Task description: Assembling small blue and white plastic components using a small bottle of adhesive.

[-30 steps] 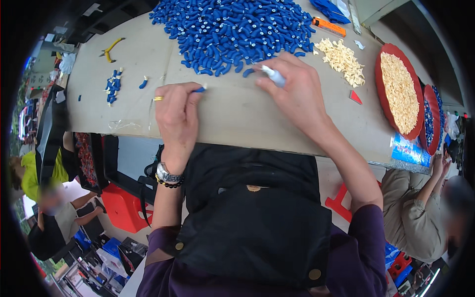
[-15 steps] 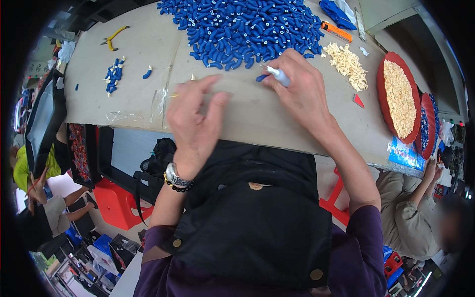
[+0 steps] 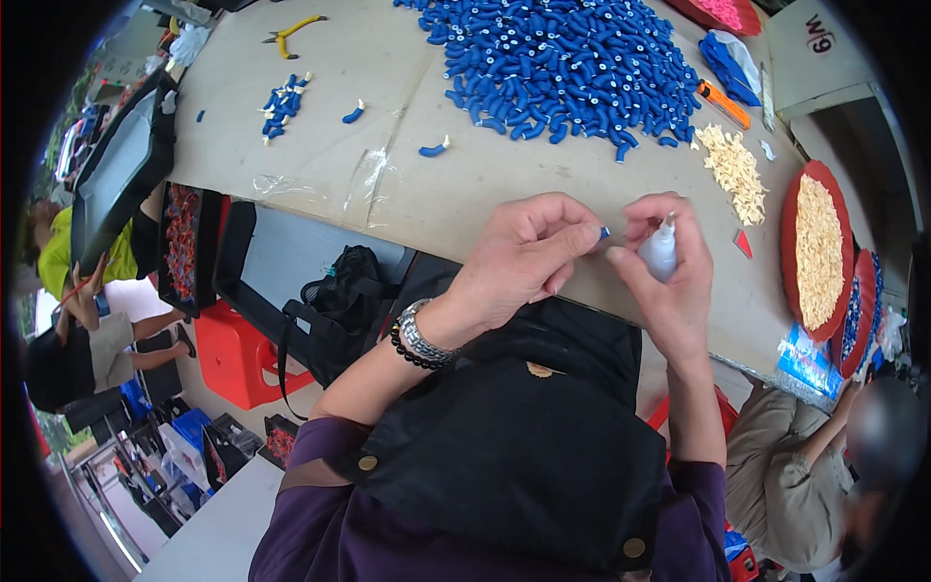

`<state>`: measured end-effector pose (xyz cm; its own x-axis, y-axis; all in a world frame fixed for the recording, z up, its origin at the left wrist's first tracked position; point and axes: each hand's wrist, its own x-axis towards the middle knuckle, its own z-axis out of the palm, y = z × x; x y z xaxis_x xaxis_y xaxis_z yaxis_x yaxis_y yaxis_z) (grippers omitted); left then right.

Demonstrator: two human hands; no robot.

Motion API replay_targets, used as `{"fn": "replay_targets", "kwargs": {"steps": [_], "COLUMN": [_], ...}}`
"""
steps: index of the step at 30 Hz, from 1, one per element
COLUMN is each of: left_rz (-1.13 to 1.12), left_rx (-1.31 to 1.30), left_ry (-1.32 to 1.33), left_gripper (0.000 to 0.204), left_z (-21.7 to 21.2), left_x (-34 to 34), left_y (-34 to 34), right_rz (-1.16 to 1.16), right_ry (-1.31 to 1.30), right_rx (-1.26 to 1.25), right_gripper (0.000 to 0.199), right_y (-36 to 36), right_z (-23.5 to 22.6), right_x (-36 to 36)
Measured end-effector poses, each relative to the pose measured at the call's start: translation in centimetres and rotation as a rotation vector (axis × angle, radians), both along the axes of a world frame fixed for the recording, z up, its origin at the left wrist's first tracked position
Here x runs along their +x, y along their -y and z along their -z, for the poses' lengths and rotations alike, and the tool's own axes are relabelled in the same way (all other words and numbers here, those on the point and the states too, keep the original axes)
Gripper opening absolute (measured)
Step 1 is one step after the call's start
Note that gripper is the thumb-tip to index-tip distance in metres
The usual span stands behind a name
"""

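Note:
Between the fingertips of my left hand (image 3: pixel 529 254) is a small blue curved tube piece (image 3: pixel 604 233), mostly covered by the fingers. My right hand (image 3: pixel 671 281) is wrapped round a small white glue bottle (image 3: pixel 659 252), its thin nozzle pointing up. The two hands are close together above the table's near edge. Beyond them lies a large heap of blue curved pieces (image 3: pixel 572 68) with pale ends. A single blue piece with a cream tip (image 3: pixel 434 147) rests on the table to the left, and a small cluster of similar tipped pieces (image 3: pixel 282 105) lies farther left.
Cream pieces are piled (image 3: pixel 734 173) at the right, near a red tray (image 3: pixel 842 213) filled with more. Yellow-handled pliers (image 3: pixel 294 37) lie far left, an orange tube (image 3: pixel 724 104) far right. A black bag (image 3: pixel 354 281) sits below the table edge. Other people are at both sides.
My left hand has moved right and now pinches a blue piece. My right hand has come nearer, with the bottle's nozzle turned up. Another cream-tipped piece shows on the table; the view has shifted.

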<state>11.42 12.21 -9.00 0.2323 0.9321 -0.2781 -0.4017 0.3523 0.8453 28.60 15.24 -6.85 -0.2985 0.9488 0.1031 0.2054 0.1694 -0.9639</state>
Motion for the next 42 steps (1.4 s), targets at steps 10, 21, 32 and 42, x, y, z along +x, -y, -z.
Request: {"fn": "replay_targets", "kwargs": {"steps": [10, 21, 32, 42], "left_rz": [-0.126, -0.146, -0.129, -0.106], "left_rx": [-0.068, -0.008, 0.084, 0.138], "left_ry": [0.181, 0.152, 0.152, 0.108], "left_gripper": [0.016, 0.018, 0.016, 0.016], "left_z": [1.1, 1.6, 2.2, 2.4], "left_x": [0.2, 0.4, 0.6, 0.7], "left_y": [0.3, 0.7, 0.7, 0.8], "right_rz": [-0.018, 0.191, 0.175, 0.142], "right_ry": [0.002, -0.065, 0.007, 0.078], "right_rx": [0.035, 0.242, 0.368, 0.447], "right_gripper": [0.028, 0.030, 0.030, 0.030], "right_y": [0.4, 1.4, 1.1, 1.2], "right_z": [0.4, 1.6, 1.9, 1.3], "right_x": [3.6, 3.7, 3.7, 3.4]}}
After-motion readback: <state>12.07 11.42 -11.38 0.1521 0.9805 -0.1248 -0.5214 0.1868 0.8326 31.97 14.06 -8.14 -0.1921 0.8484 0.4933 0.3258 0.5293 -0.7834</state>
